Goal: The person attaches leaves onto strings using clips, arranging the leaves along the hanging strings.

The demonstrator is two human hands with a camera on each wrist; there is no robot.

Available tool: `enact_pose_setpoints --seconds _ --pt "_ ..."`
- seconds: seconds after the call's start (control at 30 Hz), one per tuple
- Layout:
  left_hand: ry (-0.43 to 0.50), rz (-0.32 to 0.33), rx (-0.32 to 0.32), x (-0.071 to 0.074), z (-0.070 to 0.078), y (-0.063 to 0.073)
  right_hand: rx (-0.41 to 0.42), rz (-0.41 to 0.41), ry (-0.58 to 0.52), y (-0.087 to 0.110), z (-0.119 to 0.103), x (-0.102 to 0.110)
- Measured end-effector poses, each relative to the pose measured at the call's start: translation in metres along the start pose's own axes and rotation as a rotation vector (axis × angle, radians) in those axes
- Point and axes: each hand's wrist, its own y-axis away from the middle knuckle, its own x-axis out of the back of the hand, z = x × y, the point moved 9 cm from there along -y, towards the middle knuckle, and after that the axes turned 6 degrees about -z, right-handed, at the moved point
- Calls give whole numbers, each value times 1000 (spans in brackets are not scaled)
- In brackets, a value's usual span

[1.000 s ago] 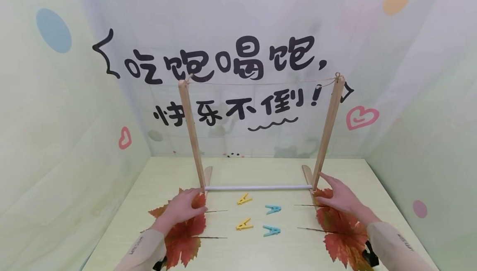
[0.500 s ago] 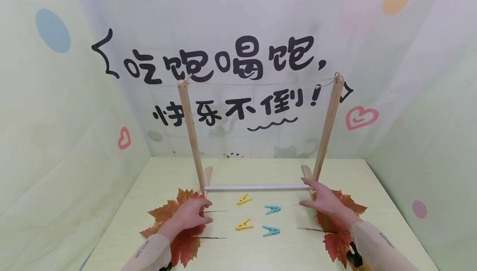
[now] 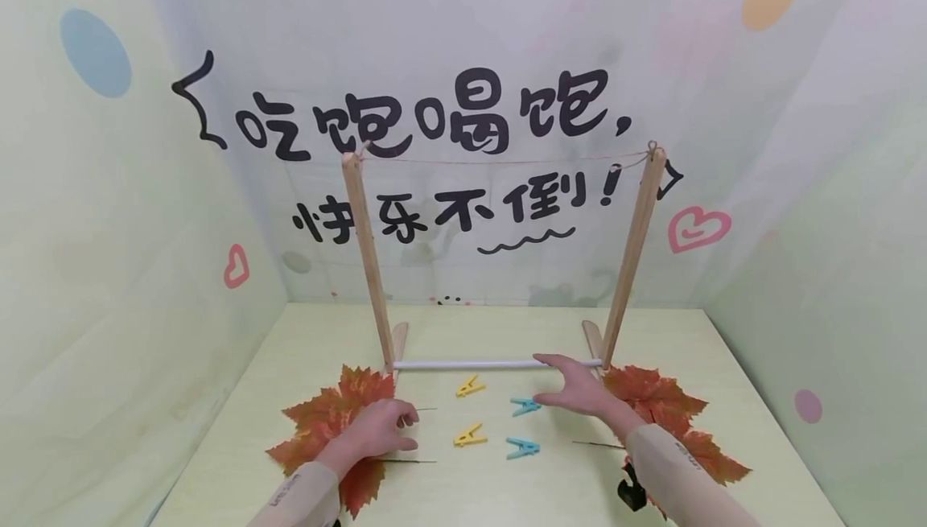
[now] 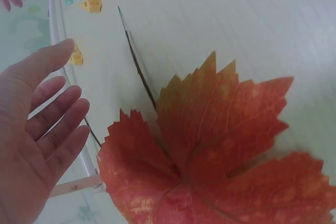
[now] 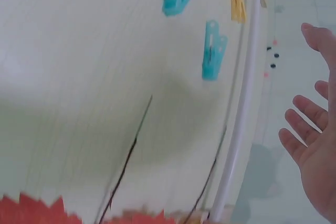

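My right hand [image 3: 579,390] hovers with spread, relaxed fingers, its thumb tip right at the end of the farther blue clothespin [image 3: 523,407] in the head view. In the right wrist view, the same hand [image 5: 315,145] holds nothing. A nearer blue clothespin [image 3: 522,448] lies below it. To the left are two yellow clothespins [image 3: 471,435], one behind the other. My left hand [image 3: 378,433], fingers loosely bent and holding nothing, is over red-orange artificial maple leaves [image 3: 311,430]. One leaf [image 4: 210,166] shows large beside that hand, its thin dark stem [image 4: 137,66] pointing toward the clothespins.
More maple leaves [image 3: 652,394] lie at right, partly under my forearm. Behind the clothespins stands a wooden frame with a left post [image 3: 368,269], a right post [image 3: 632,261], a white crossbar [image 3: 463,364] and a thin string [image 3: 500,162] between the tops. A printed cloth backs the table.
My right hand has moved left from the right-hand leaves and post to the blue clothespins. My left hand has shifted slightly right and nearer, its fingers bending more.
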Motion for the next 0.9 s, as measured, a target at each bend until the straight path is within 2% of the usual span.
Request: enact_pose_setpoints --seconds 0.1,0.3,0.4,0.57,0.9 --pt "15 -32 14 -7 0 -1 1 -27 -21 -6 -4 -14" --pt "14 -55 5 -17 -2 -2 41 -59 -18 -14 -12 -40" --pt "-8 -49 -29 -20 -1 -2 57 -89 -41 -17 -15 -53" --pt "5 -48 -71 -23 1 0 90 -140 -96 -21 -21 -73" --pt "90 -109 -36 -34 -9 -1 77 -187 -110 -25 -28 -104"
